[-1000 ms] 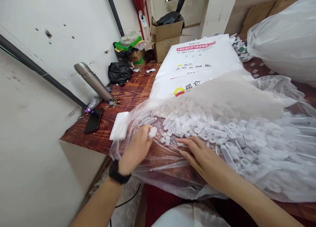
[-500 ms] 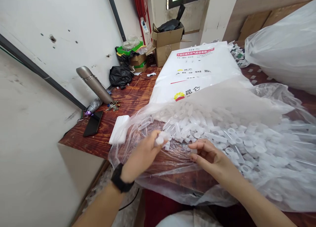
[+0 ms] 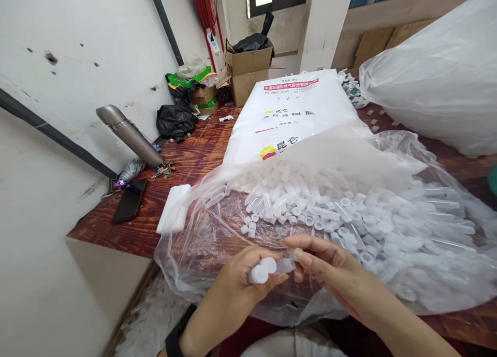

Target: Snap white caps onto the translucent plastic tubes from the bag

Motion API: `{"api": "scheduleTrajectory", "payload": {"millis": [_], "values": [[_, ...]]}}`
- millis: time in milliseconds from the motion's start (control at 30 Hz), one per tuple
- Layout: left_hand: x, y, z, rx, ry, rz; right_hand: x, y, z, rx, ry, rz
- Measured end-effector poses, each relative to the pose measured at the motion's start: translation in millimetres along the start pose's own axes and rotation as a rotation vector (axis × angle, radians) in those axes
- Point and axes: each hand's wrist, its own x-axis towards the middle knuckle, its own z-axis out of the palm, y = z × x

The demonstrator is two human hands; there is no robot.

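My left hand point(image 3: 235, 282), with a black band at the wrist, is closed around several small plastic tubes. White caps point(image 3: 259, 274) top two of them, facing toward me. An uncapped translucent tube point(image 3: 285, 265) points right, its threaded mouth toward my right hand. My right hand point(image 3: 336, 269) pinches a small translucent cap point(image 3: 296, 254) between thumb and index finger, right at that mouth. Whether the cap touches the thread I cannot tell. Beyond both hands, loose caps and tubes point(image 3: 310, 207) are heaped on a clear plastic bag point(image 3: 205, 238).
A printed white sack point(image 3: 303, 98) lies behind the heap. Left on the wooden table point(image 3: 186, 160) are a steel flask point(image 3: 130, 134), keys point(image 3: 165, 169), a dark phone point(image 3: 130, 202) and a white block point(image 3: 173, 208). A large white bag point(image 3: 430, 83) bulges at the right.
Both hands have drawn closer to me and come together. The left hand's tubes have moved right and nearer, and the right hand's cap is now at a tube's mouth.
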Motion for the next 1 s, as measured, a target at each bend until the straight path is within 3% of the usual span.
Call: {"api": "scheduleTrajectory", "payload": {"millis": [167,333,433,600,733,900,1000], "values": [[0.5,-0.3,0.9,0.023,0.016,0.02,-10.3,-1.8,-3.3,-0.315,-0.023,-0.223],[-2.3,-10.2,1.9,0.116,0.048,0.286,-20.8,3.3,-8.6,-0.76,0.016,-0.518],[-4.6,-11.7,3.0,0.178,0.081,0.387,-24.8,5.6,-9.8,-0.829,0.034,-0.614],[-7.5,-6.1,5.9,0.178,0.094,0.39,-27.4,11.8,-8.7,-0.728,0.107,-0.65],[-9.8,-6.4,7.7,0.198,0.107,0.412,-32.4,16.3,-8.5,-0.763,0.064,-0.674],[-12.5,-8.5,11.1,0.423,0.177,0.575,-38.7,13.9,-4.2,-0.897,0.108,-0.716],[-13.1,-7.5,12.5,0.542,0.21,0.639,-39.4,13.0,-1.9,-0.939,0.16,-0.615]]}}
